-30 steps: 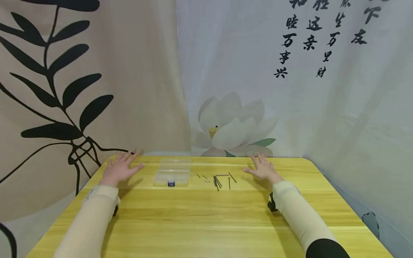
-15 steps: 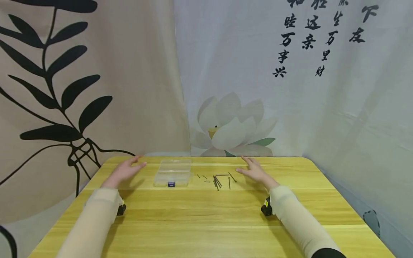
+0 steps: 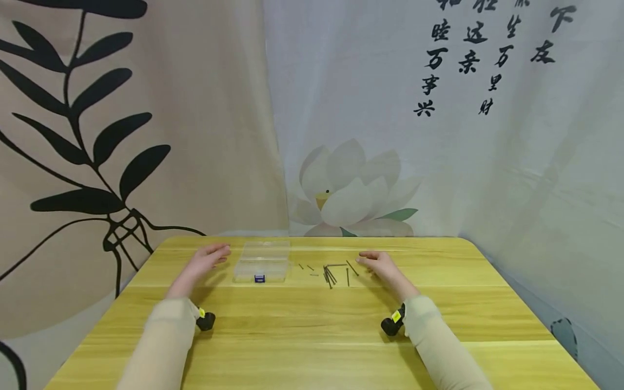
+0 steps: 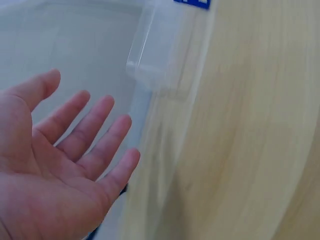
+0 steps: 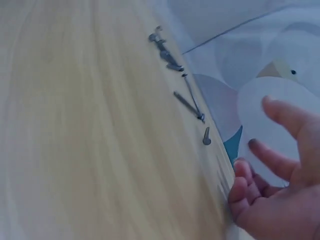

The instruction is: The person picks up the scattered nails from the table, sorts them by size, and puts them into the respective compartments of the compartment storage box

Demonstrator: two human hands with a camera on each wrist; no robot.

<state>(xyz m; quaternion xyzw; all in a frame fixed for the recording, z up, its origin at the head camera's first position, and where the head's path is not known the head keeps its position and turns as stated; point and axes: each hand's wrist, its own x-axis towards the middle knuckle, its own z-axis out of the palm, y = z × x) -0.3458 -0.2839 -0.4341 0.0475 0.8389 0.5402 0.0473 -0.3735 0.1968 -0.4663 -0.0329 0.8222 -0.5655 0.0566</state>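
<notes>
My left hand (image 3: 207, 259) hovers just left of a clear plastic box (image 3: 244, 273), its fingers relaxed and holding nothing. The box has a blue latch (image 3: 260, 278) at its front. In the left wrist view the left palm (image 4: 55, 185) is turned up, fingers spread, below the box corner (image 4: 155, 65). Right of the box lie several long dark nail-like pieces (image 3: 327, 273) and some smaller ones (image 3: 310, 267). My right hand (image 3: 380, 264) is close to their right side, holding nothing. In the right wrist view its thumb and a finger extend, while other fingers (image 5: 242, 187) bend loosely.
The wooden table (image 3: 292, 330) reaches back to a printed curtain (image 3: 341, 108). Its far edge runs just beyond the box and the metal pieces. Small black cameras (image 3: 206, 320) sit on both wrists.
Both hands have turned from palms down with spread fingers to a sideways pose. The left has moved right toward the box, the right leftward toward the metal pieces. Box and pieces are unmoved.
</notes>
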